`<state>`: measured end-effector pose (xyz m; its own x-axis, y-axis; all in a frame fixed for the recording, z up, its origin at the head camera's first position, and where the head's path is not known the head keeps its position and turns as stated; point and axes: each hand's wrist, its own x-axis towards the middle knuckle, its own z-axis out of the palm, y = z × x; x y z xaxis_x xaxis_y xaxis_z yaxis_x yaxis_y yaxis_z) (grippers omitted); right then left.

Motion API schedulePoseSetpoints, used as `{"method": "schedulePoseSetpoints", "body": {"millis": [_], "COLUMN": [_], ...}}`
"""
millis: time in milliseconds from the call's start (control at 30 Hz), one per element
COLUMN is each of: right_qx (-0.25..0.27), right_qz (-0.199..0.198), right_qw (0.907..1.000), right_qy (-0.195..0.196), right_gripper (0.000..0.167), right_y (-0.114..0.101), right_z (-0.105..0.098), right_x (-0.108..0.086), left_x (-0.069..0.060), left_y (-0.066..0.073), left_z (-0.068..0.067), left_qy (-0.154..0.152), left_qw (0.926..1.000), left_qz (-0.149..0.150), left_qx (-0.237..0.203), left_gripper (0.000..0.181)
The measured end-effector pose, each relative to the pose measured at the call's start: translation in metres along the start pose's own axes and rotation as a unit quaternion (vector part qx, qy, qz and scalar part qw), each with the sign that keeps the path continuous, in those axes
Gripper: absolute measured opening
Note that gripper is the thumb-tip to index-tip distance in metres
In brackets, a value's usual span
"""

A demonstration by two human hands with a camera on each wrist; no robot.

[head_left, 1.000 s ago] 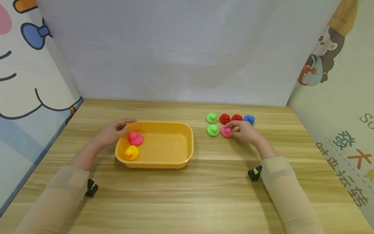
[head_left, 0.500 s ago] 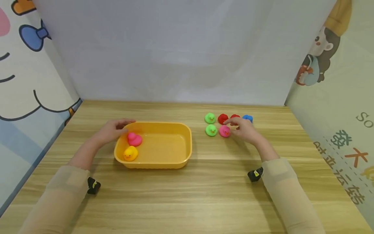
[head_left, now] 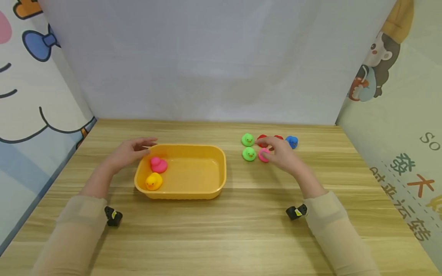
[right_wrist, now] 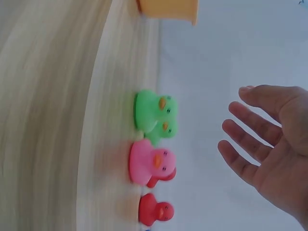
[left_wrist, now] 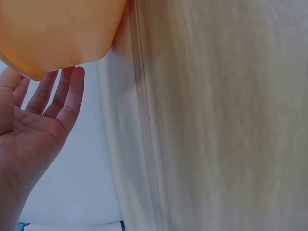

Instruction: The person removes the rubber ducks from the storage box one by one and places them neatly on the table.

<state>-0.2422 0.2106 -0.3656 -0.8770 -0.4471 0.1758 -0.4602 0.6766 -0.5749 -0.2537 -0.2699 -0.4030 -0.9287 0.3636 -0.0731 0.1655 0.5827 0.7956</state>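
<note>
The left hand [head_left: 126,155] is at the back left corner of the yellow-orange basin [head_left: 190,193], its fingers loosely spread at the rim; in the left wrist view the fingers [left_wrist: 72,96] reach the basin's edge. Inside the basin lie a pink duck [head_left: 159,165] and a yellow duck [head_left: 154,181]. Above the duck group hovers the right hand [head_left: 284,155], holding nothing; the right wrist view shows its palm [right_wrist: 284,168] apart from the ducks. Below it is a pink duck [head_left: 264,155], partly hidden, beside a green duck [head_left: 249,154]. Behind are another green duck [head_left: 247,140], two partly covered red ducks [head_left: 262,140] and a blue duck [head_left: 292,142].
The wooden table [head_left: 207,237] ends at a pale backdrop [head_left: 214,69]. Printed sheets with cartoon figures stand at the left and right sides. A small black device [head_left: 296,212] sits at the right cuff, another [head_left: 113,216] at the left cuff.
The right hand has come off the pink duck and shifted left and up over the group, leaving the duck on the table. The left hand has moved slightly back along the rim.
</note>
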Motion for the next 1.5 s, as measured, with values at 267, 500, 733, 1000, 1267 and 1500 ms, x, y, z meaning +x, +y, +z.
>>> {"method": "schedulePoseSetpoints", "body": {"millis": [267, 500, 733, 1000, 1267, 1500], "right_qx": [0.021, 0.038, 0.059, 0.076, 0.083, 0.083], "right_qz": [-0.048, -0.075, -0.111, -0.148, -0.173, -0.203], "right_qw": [0.9981, 0.9953, 0.9906, 0.9853, 0.9814, 0.9757], "right_qy": [0.030, 0.049, 0.053, 0.037, 0.009, -0.012], "right_gripper": [0.034, 0.037, 0.036, 0.034, 0.034, 0.034], "right_y": [-0.032, -0.059, -0.082, -0.098, -0.117, -0.128], "right_z": [0.012, 0.022, 0.039, 0.056, 0.069, 0.086], "right_x": [-0.001, 0.000, 0.005, 0.011, 0.018, 0.024], "left_x": [0.002, 0.000, -0.004, -0.003, -0.003, -0.003], "left_y": [-0.007, -0.008, -0.004, -0.011, -0.016, -0.016], "left_z": [0.000, -0.003, -0.003, -0.001, -0.001, 0.000], "left_qy": [-0.004, -0.021, -0.031, -0.053, -0.065, -0.069], "left_qw": [0.9998, 0.9994, 0.9991, 0.9971, 0.9943, 0.9927], "left_qz": [-0.005, -0.010, -0.014, -0.030, -0.037, -0.043], "left_qx": [-0.019, -0.024, -0.026, -0.045, -0.077, -0.089], "left_gripper": [0.053, 0.054, 0.051, 0.051, 0.052, 0.052]}}
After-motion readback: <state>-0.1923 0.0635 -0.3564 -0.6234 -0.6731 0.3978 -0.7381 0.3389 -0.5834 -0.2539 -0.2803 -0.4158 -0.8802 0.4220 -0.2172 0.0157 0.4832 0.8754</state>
